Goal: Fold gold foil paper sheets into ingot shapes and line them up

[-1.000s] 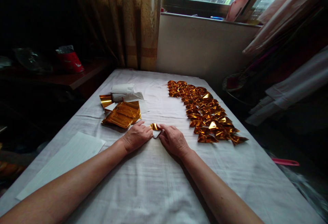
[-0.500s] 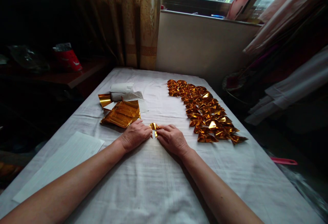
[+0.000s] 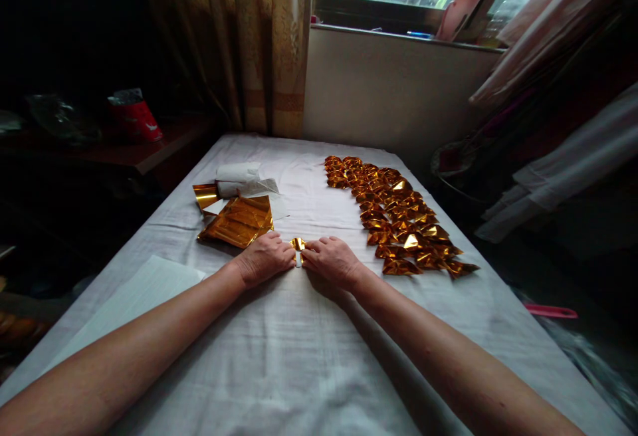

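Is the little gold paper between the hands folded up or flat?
Folded: the gold paper is a small bunched piece pinched between both hands' fingers.

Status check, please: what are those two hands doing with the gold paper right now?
Left hand and right hand both pinch one small gold foil piece on the white cloth. Folded pieces at right, flat sheets at left, both apart.

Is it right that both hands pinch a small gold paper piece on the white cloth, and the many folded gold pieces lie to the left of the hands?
Not quite. The head view shows the folded gold pieces lying to the right of the hands; the rest holds.
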Motion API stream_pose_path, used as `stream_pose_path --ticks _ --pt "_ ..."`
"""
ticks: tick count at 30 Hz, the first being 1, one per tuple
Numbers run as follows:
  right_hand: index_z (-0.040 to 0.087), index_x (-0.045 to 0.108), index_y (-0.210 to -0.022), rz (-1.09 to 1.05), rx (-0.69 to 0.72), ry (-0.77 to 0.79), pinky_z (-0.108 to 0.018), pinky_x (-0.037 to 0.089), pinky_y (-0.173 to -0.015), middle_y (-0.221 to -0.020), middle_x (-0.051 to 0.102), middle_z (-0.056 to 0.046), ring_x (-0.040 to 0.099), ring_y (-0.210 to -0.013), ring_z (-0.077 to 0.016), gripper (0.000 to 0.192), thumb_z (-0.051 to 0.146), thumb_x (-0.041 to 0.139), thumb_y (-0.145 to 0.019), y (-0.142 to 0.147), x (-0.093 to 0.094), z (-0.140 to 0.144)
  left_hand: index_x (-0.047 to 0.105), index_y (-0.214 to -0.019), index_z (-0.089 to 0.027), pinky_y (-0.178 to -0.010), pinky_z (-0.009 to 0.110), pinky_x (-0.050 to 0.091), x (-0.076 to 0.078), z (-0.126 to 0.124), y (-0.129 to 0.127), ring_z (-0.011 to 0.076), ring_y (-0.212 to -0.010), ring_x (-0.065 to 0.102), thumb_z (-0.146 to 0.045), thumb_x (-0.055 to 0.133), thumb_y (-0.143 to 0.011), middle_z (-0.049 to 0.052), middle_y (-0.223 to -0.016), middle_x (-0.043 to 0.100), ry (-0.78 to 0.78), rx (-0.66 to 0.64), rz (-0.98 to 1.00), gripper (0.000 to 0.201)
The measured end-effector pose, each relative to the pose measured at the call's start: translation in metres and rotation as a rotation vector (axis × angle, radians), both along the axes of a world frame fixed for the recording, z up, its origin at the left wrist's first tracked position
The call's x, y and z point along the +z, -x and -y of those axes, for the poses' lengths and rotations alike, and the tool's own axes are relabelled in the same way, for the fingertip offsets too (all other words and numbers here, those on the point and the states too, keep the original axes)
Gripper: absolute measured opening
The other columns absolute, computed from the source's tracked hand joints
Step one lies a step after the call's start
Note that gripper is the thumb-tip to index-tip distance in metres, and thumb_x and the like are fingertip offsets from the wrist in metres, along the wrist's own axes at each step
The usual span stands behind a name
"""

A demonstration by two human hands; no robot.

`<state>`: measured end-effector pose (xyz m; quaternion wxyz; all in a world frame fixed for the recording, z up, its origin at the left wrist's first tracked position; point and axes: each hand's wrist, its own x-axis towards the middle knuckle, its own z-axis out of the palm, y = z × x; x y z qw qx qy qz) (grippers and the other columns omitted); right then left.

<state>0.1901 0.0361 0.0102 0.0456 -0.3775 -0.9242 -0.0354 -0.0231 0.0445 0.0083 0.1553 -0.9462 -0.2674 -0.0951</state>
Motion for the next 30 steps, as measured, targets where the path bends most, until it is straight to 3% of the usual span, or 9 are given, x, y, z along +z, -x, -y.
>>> stream_pose_path --ticks 5,11,18,23,30 --pt "0.019 0.070 -0.098 0.003 -0.020 -0.078 -0.029 0.040 -0.069 -0.098 0.072 -0.006 0.061 -0.080 -0.0171 0.021 0.030 0.051 -0.098 0.002 -0.007 -0.003 0.063 -0.085 -0.018 -0.076 0.033 0.039 0.002 0.001 0.004 0.0185 -0.072 0.061 -0.040 0.056 -0.093 0.004 -0.079 0.070 0.032 0.004 0.050 0.025" --pt "0.021 0.071 -0.092 -0.131 -0.054 -0.095 -0.027 0.042 -0.072 -0.102 0.072 -0.005 0.060 -0.079 -0.0144 0.019 0.030 0.054 -0.097 0.002 -0.019 -0.005 0.061 -0.078 -0.018 -0.072 0.034 0.039 0.002 0.001 0.001 0.0184 -0.066 0.060 -0.030 0.051 -0.096 0.004 -0.074 0.069 -0.014 0.035 0.011 0.023" --pt "0.022 0.071 -0.100 -0.119 -0.052 -0.058 -0.027 0.047 -0.076 -0.109 0.071 -0.005 0.063 -0.083 -0.0160 0.022 0.029 0.050 -0.097 0.004 -0.007 -0.002 0.062 -0.084 -0.018 -0.076 0.034 0.039 0.004 0.001 0.005 0.0185 -0.072 0.063 -0.035 0.059 -0.090 0.004 -0.080 0.070 0.020 0.033 0.036 0.019" --pt "0.026 0.071 -0.108 -0.125 -0.077 0.046 -0.028 0.051 -0.079 -0.118 0.068 -0.005 0.066 -0.093 -0.0187 0.025 0.030 0.055 -0.090 0.003 0.003 -0.002 0.062 -0.079 -0.016 -0.071 0.033 0.039 0.001 -0.006 0.001 0.0184 -0.067 0.063 -0.024 0.054 -0.092 0.006 -0.075 0.069 0.004 0.061 0.013 0.017" --pt "0.028 0.071 -0.114 -0.253 -0.125 0.111 -0.026 0.053 -0.082 -0.118 0.068 -0.003 0.067 -0.094 -0.0177 0.033 0.024 0.063 -0.082 0.001 -0.003 -0.006 0.060 -0.080 -0.015 -0.070 0.032 0.041 0.003 -0.008 -0.001 0.0172 -0.063 0.062 -0.011 0.049 -0.092 0.006 -0.072 0.069 0.008 0.056 0.027 0.016"
